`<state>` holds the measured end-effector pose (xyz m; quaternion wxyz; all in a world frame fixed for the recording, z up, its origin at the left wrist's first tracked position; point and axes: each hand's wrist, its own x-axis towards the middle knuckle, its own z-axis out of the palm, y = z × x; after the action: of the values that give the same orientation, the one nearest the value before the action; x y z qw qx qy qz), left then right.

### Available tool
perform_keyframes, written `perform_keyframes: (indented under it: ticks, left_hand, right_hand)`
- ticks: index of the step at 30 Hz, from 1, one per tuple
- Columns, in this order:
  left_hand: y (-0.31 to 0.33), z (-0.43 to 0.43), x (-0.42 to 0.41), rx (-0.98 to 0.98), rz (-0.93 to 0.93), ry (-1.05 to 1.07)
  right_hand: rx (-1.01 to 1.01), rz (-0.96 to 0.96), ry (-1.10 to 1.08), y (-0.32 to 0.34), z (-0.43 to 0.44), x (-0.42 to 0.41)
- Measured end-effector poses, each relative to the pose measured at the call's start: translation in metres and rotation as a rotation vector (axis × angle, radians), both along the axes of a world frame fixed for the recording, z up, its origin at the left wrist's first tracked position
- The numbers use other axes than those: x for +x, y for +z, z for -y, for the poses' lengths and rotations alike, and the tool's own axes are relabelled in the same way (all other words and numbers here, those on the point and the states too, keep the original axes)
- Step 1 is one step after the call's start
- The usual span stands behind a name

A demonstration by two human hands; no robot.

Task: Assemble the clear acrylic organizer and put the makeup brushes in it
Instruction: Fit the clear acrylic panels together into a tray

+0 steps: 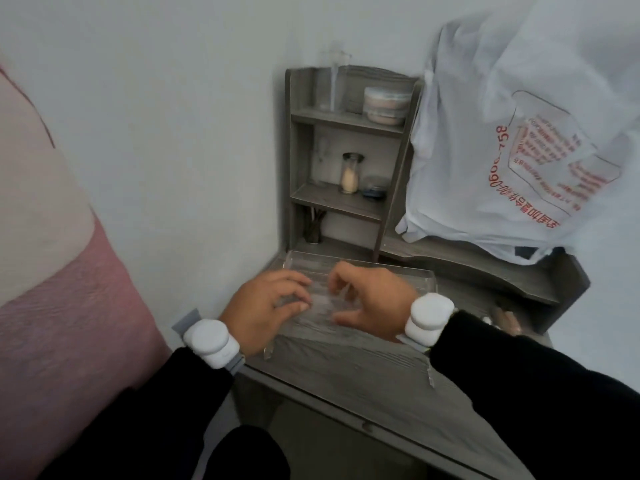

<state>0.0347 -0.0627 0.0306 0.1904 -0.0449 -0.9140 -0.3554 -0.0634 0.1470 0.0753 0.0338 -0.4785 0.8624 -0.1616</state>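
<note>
Grey wood-grain tabletop (pixel 346 362) carrying the clear acrylic organizer (pixel 349 271), still loose panels: left hand (pixel 266 306) and right hand (pixel 370 299), fingers curled in narrow grips on its pieces, assembly unfinished; makeup brushes (pixel 313 225) wait in a cup on the shelf.

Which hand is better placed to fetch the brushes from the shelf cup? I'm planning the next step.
Probably the left hand: the brush cup stands at the shelf's left end, beyond it; the right hand would cross over.

A home bedroom corner: a small grey wood-grain table (pixel 346 362) against a plain wall, pink bedding (pixel 69 306) at 9 o'clock, a little shelf unit (pixel 301 140) with jars at 12, a plastic bag (pixel 502 150) at 2
</note>
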Motion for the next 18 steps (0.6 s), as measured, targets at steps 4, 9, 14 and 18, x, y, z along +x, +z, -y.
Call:
perform_keyframes:
  ticks: [4, 9, 14, 18]
  left_hand:
    - [-0.006, 0.0, 0.007, 0.009, 0.015, -0.012]
    - [-0.018, -0.001, 0.022, -0.013, 0.066, 0.009]
    - [-0.027, 0.01, 0.029, 0.19, -0.005, 0.198]
    - [-0.038, 0.026, 0.019, 0.44, 0.275, 0.412]
  right_hand:
    - [-0.175, -0.268, -0.03, -0.031, -0.007, 0.021]
    - [-0.265, -0.325, -0.145, -0.058, -0.006, 0.049]
    - [-0.224, -0.219, -0.167, -0.077, -0.006, 0.062]
    - [-0.136, -0.192, -0.101, -0.089, -0.004, 0.066]
